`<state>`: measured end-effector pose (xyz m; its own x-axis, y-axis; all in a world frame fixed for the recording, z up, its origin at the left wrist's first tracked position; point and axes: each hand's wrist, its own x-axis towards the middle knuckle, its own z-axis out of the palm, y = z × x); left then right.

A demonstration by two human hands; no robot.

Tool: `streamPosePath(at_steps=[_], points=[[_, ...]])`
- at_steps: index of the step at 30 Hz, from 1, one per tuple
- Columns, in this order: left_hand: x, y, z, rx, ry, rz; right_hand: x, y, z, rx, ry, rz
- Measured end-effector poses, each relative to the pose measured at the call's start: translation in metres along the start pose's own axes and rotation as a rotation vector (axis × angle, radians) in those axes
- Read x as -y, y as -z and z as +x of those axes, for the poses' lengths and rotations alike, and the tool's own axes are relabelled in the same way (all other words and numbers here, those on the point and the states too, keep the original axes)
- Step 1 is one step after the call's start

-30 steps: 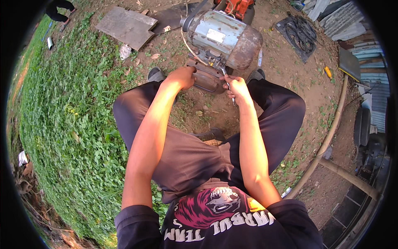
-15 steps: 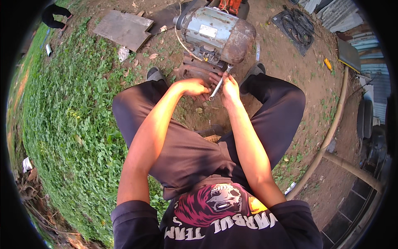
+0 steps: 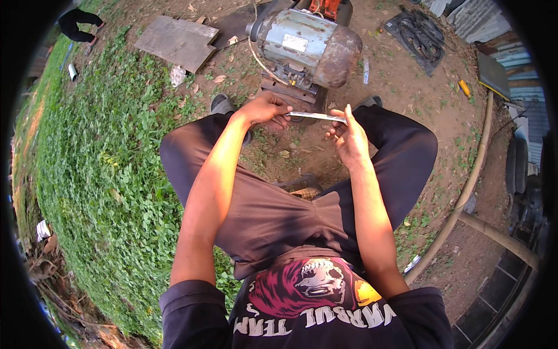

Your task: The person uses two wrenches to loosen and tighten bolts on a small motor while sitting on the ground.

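Note:
A silver wrench (image 3: pixel 315 116) lies crosswise in front of me between my hands. My left hand (image 3: pixel 268 113) pinches its left end, fingers curled. My right hand (image 3: pixel 349 137) has its thumb and fingertips at the right end, the lower fingers loosely bent. Just beyond sits a rusty blue-grey electric motor (image 3: pixel 308 46) on a rusted metal base (image 3: pixel 289 92), with a pale cable (image 3: pixel 254 52) looping down its left side and an orange machine (image 3: pixel 325 8) behind it.
A flat board (image 3: pixel 171 41) lies back left, near a person (image 3: pixel 78 26) and a white pipe (image 3: pixel 72 72). Back right are coiled black material (image 3: pixel 418 46) and a yellow object (image 3: pixel 464 88). A wooden pole (image 3: pixel 482 145), corrugated sheets (image 3: pixel 523 84) and tyres (image 3: pixel 517 166) line the right side.
The wrench has come away from the motor and swung from steep to nearly horizontal. My left hand moved from the motor's base onto it; my right hand shifted right and loosened its fingers.

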<state>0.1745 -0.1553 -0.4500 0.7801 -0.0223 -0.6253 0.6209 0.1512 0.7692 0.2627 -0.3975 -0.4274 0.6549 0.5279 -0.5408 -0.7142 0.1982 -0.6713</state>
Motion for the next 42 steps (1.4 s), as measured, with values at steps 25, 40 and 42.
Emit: streamPosePath(at_steps=[25, 40, 42], points=[[0.008, -0.034, 0.031, -0.445, -0.339, 0.453, -0.045, -0.012, 0.057, -0.008, 0.029, -0.420], [0.028, -0.034, 0.047, -0.389, -0.443, 0.538, 0.013, -0.007, 0.065, 0.101, -0.181, -0.728], [0.027, -0.034, 0.047, -0.384, -0.443, 0.540, 0.019, -0.009, 0.064, 0.094, -0.208, -0.735]])
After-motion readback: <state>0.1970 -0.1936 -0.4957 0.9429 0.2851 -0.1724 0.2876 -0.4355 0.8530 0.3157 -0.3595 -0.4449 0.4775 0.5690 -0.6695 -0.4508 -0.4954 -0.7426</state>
